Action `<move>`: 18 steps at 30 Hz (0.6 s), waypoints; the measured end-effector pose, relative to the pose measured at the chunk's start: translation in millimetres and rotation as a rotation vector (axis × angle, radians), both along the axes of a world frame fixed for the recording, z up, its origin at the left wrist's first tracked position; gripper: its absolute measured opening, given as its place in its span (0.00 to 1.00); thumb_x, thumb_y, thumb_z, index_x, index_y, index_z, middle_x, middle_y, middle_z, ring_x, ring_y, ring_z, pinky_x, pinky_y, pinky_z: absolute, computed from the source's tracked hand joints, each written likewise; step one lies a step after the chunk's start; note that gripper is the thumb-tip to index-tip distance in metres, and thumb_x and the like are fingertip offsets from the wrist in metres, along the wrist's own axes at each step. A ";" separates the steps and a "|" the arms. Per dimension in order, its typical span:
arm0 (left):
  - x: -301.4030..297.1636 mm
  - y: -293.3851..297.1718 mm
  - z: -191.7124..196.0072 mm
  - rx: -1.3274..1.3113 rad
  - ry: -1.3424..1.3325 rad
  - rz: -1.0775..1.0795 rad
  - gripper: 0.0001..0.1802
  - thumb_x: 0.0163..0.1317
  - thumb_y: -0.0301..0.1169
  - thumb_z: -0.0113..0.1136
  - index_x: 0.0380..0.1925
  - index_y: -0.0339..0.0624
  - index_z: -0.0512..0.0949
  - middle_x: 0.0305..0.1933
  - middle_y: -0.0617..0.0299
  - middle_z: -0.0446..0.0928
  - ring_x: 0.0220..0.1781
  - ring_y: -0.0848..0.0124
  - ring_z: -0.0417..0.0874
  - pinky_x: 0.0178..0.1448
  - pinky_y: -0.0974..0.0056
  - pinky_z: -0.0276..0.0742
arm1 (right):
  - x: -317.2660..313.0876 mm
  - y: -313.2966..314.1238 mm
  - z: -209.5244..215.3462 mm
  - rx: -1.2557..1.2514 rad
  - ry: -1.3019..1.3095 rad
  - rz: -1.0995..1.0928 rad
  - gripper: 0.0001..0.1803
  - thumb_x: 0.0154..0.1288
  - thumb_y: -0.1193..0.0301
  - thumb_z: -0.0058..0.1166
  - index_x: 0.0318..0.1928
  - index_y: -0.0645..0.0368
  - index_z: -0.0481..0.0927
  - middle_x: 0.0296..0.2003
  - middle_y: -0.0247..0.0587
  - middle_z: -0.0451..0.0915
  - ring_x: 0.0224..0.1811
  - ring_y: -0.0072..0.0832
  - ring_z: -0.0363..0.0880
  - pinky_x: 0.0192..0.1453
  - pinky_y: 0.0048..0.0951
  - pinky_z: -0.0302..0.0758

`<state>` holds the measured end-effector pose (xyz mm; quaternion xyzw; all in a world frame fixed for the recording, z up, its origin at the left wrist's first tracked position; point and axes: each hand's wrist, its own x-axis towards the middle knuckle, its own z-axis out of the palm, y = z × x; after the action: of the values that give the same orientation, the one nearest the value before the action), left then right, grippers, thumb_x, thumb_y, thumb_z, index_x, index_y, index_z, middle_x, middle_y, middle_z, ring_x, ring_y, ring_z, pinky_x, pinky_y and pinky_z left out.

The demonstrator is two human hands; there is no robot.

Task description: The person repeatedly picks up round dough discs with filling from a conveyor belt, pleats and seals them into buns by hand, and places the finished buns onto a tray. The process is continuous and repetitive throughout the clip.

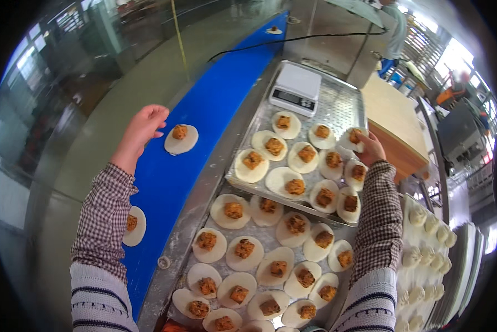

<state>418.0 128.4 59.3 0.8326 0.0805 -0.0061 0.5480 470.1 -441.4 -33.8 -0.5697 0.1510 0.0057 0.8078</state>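
Note:
My left hand hovers over the edge of the blue conveyor belt, fingers half curled and apart, nothing visible in them. Just right of it on the belt is a flat white dough round with a lump of orange-brown filling. In my right hand, at the right rim of a metal tray, is a filled dough round, gripped by its right side. Several similar filled rounds lie open on that tray, close to the held one.
A white digital scale sits at the tray's far end. More filled rounds cover the metal surface below. Another round is beside my left forearm. Shaped white buns stand in rows at right, near a wooden block. A person stands beyond.

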 end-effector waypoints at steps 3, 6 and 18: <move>9.7 31.0 -35.1 0.137 0.207 0.075 0.32 0.60 0.53 0.58 0.53 0.39 0.71 0.50 0.56 0.73 0.54 0.67 0.72 0.51 0.61 0.72 | 21.7 -45.8 -37.0 -0.501 0.070 0.051 0.23 0.62 0.70 0.57 0.56 0.64 0.69 0.48 0.47 0.76 0.49 0.36 0.78 0.49 0.39 0.79; 3.9 37.1 -57.9 0.141 0.395 0.042 0.39 0.57 0.55 0.59 0.58 0.36 0.68 0.58 0.50 0.70 0.61 0.60 0.67 0.57 0.56 0.69 | 22.0 -42.1 -22.5 -1.120 0.160 0.093 0.35 0.53 0.61 0.63 0.58 0.67 0.68 0.49 0.54 0.78 0.52 0.39 0.78 0.49 0.35 0.78; -34.7 68.5 -77.7 0.234 0.534 -0.059 0.28 0.48 0.43 0.69 0.43 0.31 0.78 0.43 0.52 0.79 0.47 0.64 0.77 0.53 0.58 0.71 | -87.7 17.1 72.9 -1.487 -0.245 -0.023 0.29 0.54 0.63 0.62 0.55 0.62 0.74 0.50 0.54 0.78 0.53 0.44 0.76 0.57 0.37 0.72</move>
<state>383.3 196.9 -18.4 0.8610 0.1977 -0.2319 0.4073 382.4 -424.2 39.1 -0.9599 0.0299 -0.1695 0.2215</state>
